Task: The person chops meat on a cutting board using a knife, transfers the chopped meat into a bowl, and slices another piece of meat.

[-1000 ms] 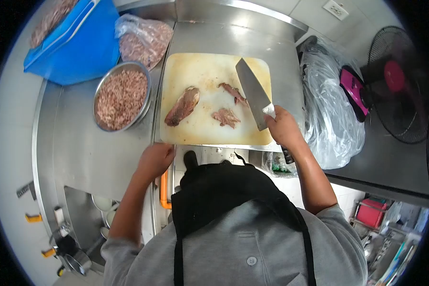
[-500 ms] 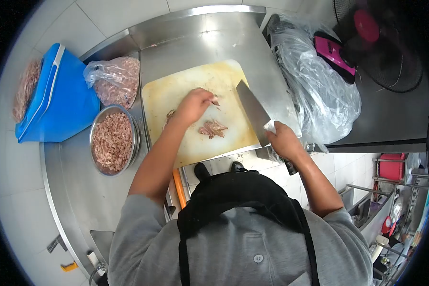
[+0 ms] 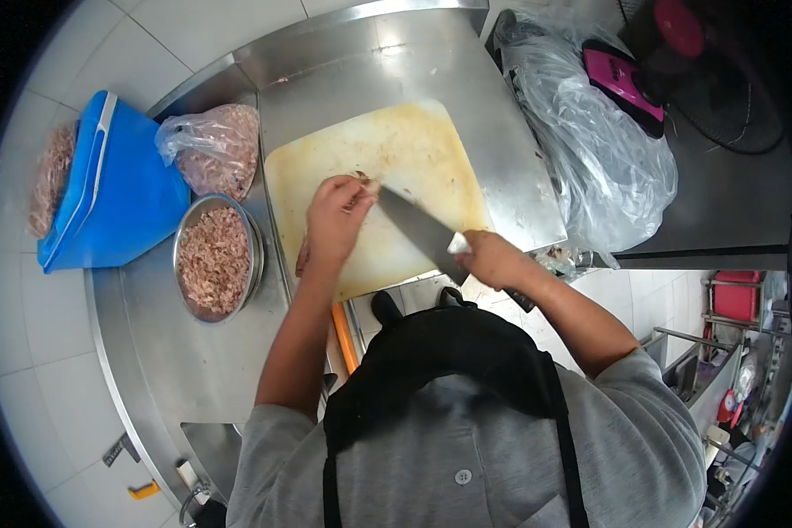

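My right hand (image 3: 495,260) grips the dark handle of a broad kitchen knife (image 3: 416,231), with something white at the base of its blade. The blade slants over the yellowed white cutting board (image 3: 414,132), its tip close to the fingers of my left hand (image 3: 334,216). Those fingers are curled around a small piece of meat (image 3: 372,186) at the middle of the board; most of it is hidden by the hand. Another dark strip of meat (image 3: 303,255) shows beside my left wrist at the board's left edge.
A metal bowl of chopped meat (image 3: 211,260) stands left of the board. Behind it are a plastic bag of meat (image 3: 220,150) and a blue container (image 3: 119,194). Clear plastic sheeting (image 3: 590,158) and a pink-and-black object (image 3: 623,85) lie at the right.
My left hand has come down and left, and the meat that lay on the board is now gathered at its fingers. The knife has swung left so its tip meets that spot.
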Motion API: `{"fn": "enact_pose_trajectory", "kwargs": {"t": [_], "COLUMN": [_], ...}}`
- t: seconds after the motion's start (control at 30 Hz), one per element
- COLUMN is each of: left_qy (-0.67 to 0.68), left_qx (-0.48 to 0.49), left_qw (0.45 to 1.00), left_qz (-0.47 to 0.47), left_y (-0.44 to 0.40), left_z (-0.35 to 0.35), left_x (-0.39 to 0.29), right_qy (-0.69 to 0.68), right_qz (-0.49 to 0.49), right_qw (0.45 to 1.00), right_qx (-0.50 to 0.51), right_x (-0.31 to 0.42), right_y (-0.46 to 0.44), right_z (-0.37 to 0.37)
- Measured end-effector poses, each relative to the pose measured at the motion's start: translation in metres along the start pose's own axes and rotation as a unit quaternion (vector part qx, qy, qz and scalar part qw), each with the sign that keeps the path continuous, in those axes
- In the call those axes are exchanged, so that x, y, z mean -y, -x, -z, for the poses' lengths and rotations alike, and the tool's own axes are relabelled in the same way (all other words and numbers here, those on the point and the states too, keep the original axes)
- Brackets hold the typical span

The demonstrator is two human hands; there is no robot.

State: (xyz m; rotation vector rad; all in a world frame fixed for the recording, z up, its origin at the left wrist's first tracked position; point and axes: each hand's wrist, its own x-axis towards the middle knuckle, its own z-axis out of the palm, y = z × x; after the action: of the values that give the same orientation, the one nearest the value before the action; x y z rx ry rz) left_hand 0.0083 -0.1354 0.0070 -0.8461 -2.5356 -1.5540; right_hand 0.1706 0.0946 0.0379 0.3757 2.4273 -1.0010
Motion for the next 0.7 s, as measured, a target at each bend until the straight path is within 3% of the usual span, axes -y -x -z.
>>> {"fn": "enact_pose_trajectory", "kwargs": {"t": [0.03, 0.07, 0.1, 0.17, 0.33, 0.4, 0.5, 0.7], "left_qy": [0.001, -0.071, -0.143, -0.114, -0.084, -0.113, -0.077, -0.065], "left_qx": [-0.001, -0.004, -0.005, 0.034, 0.094, 0.009, 0.076, 0.083], "left_qw": [1.0, 0.994, 0.975, 0.985, 0.991, 0.988, 0.986, 0.982], "left_qz": [0.002, -0.085, -0.169, -0.122, -0.035, -0.109, -0.124, -0.157], "left_y": [0.007, 0.015, 0.024, 0.058, 0.066, 0.041, 0.029, 0.027], "left_z": [-0.012, -0.025, -0.034, -0.047, -0.033, -0.035, -0.056, -0.07], "left_x": [-0.002, 0.001, 0.008, 0.028, 0.029, 0.027, 0.039, 0.037], "right_qy": [-0.021, -0.025, 0.008, 0.082, 0.091, 0.092, 0.11, 0.171], "right_qz": [-0.036, -0.051, -0.006, 0.007, -0.033, -0.039, -0.037, -0.077], "right_qw": [0.999, 0.998, 0.999, 0.994, 0.993, 0.993, 0.99, 0.98], "right_qx": [-0.005, -0.006, -0.046, -0.078, -0.069, -0.07, -0.08, -0.072], "right_x": [0.007, 0.012, -0.01, -0.006, 0.005, 0.008, 0.011, 0.037], "right_y": [0.005, 0.006, -0.005, -0.004, 0.006, 0.005, 0.01, 0.035], "right_z": [0.011, 0.018, 0.009, 0.013, 0.015, 0.015, 0.015, 0.024]}}
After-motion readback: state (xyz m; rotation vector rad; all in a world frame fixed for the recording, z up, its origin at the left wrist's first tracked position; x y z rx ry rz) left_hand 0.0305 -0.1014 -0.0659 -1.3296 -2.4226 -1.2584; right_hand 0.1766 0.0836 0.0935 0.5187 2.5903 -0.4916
